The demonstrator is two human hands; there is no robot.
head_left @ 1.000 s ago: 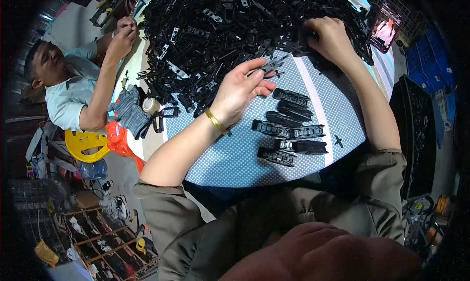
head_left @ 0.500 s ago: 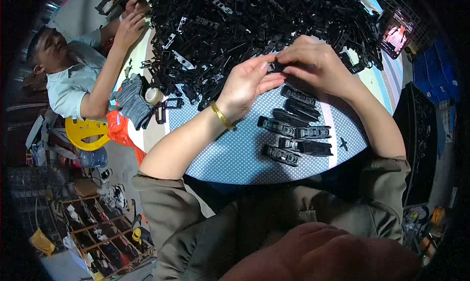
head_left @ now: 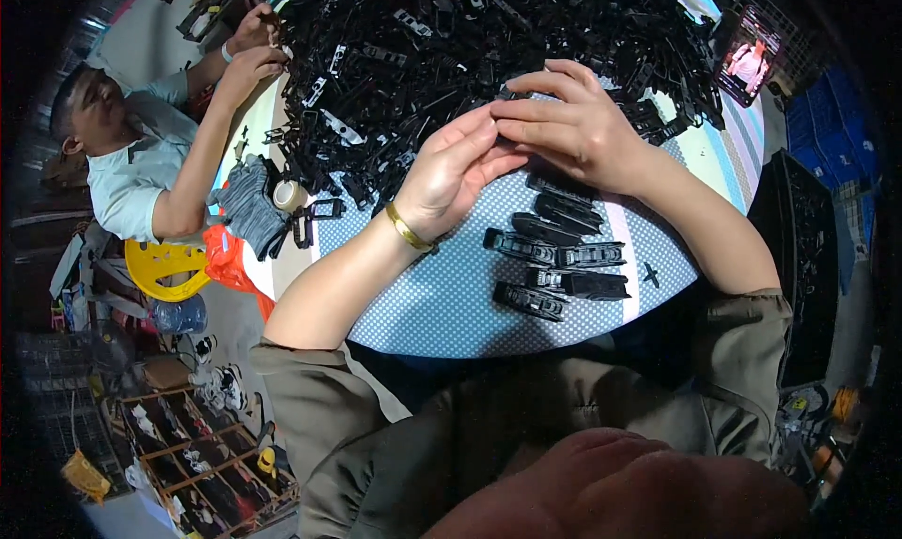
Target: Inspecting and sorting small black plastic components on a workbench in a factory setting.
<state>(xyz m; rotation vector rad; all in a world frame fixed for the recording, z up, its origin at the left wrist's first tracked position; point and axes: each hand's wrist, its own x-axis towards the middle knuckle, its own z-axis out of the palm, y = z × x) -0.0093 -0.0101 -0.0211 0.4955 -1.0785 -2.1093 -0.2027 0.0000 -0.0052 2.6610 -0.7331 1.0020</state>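
My left hand (head_left: 449, 172), with a gold bangle on its wrist, meets my right hand (head_left: 583, 130) at the near edge of a heap of black plastic parts (head_left: 413, 64). The fingers of both hands are bent together around a small black plastic part, now almost wholly covered by them. Just below my right hand, several larger black plastic pieces (head_left: 529, 299) lie grouped on the dotted tablecloth (head_left: 423, 304). A small black cross-shaped piece (head_left: 651, 275) rests apart from them, to the right.
Across the table's left side sits another person (head_left: 141, 177), hands at the heap's edge. A tape roll (head_left: 289, 196) and grey knitted fabric (head_left: 252, 208) lie near that side. A lit phone (head_left: 749, 58) stands at the far right. Blue crates (head_left: 832, 125) are beyond the table.
Both hands have shifted slightly left and closer together, with my right fingers now over the small black part that showed between them before. The whole view has moved a little.
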